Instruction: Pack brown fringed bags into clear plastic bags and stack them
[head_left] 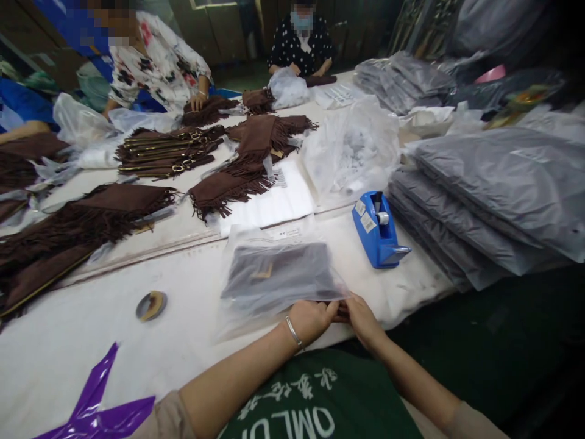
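Observation:
A clear plastic bag (274,274) with a folded dark brown garment inside lies on the white table (192,341) in front of me. My left hand (311,318), with a bangle on its wrist, pinches the bag's near edge. My right hand (361,317) grips the same edge right beside it, fingers closed. The two hands almost touch at the bag's near right corner.
A blue tape dispenser (378,228) stands right of the bag. Stacks of grey bagged garments (493,201) fill the right side. Brown fringed garments (247,164) and loose bags lie across the far table, where two other people work. A tape roll (151,305) and a purple strip (98,402) lie at the near left.

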A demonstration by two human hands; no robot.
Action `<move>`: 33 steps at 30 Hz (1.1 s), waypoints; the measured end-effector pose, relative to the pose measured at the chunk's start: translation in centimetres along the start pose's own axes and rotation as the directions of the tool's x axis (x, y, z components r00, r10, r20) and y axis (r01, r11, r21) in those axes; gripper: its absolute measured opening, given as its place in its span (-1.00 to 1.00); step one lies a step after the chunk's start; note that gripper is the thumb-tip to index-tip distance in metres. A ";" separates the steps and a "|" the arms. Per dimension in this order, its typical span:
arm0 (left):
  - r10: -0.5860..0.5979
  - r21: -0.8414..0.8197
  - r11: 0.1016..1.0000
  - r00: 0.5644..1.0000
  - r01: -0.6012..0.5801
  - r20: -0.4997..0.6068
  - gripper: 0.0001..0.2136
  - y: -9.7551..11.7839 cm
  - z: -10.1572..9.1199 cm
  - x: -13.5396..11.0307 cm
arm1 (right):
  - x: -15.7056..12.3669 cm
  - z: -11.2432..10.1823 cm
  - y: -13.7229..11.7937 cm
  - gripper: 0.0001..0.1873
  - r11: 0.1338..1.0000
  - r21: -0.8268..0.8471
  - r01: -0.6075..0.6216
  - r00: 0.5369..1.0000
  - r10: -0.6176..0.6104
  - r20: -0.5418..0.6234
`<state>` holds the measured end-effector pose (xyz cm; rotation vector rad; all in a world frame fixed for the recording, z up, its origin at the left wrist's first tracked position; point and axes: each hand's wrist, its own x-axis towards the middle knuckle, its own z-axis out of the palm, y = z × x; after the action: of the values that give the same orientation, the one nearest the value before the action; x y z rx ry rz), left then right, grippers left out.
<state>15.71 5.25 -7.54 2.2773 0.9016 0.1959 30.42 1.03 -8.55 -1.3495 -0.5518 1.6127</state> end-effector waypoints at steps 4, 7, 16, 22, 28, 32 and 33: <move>0.020 0.091 0.996 1.000 -0.017 -0.022 -0.69 0.2 0.5 0.4 | 0.0 -0.4 0.5 -0.57 0.998 -0.010 0.059 0.998 -0.059 -0.005; 0.007 0.108 0.994 0.997 0.001 -0.079 -0.71 0.1 0.3 0.1 | -0.1 -0.6 0.7 -0.59 0.996 -0.021 0.081 0.997 -0.081 -0.003; 0.042 0.315 0.949 0.987 0.008 -0.152 -0.75 -0.2 -0.3 0.6 | -1.9 -0.7 0.2 -0.50 0.916 -0.399 0.037 0.999 -0.037 0.008; 0.060 0.389 0.921 0.984 0.011 -0.169 -0.83 -0.3 -0.1 2.0 | -2.7 -0.2 0.2 -0.48 0.792 -0.600 0.112 0.994 -0.085 0.073; 0.310 0.374 0.896 0.941 -0.241 -0.136 -0.74 -0.3 -2.1 -2.2 | -3.9 0.1 0.5 -0.41 0.898 -0.438 0.034 0.973 0.071 0.220; 0.362 0.383 0.893 0.883 -0.237 -0.298 -0.66 -2.1 -4.7 -8.8 | -3.7 1.2 0.3 -0.61 0.660 -0.598 0.455 0.866 -0.172 0.469; 0.275 0.398 0.909 0.895 -0.123 -0.352 -0.61 -2.9 -5.3 -10.4 | -3.3 2.0 0.1 -0.66 0.548 -0.604 0.579 0.802 -0.249 0.543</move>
<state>4.39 2.85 -4.35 2.7438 0.9624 0.6604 28.40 -1.45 -6.37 -1.2683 -1.8383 1.2522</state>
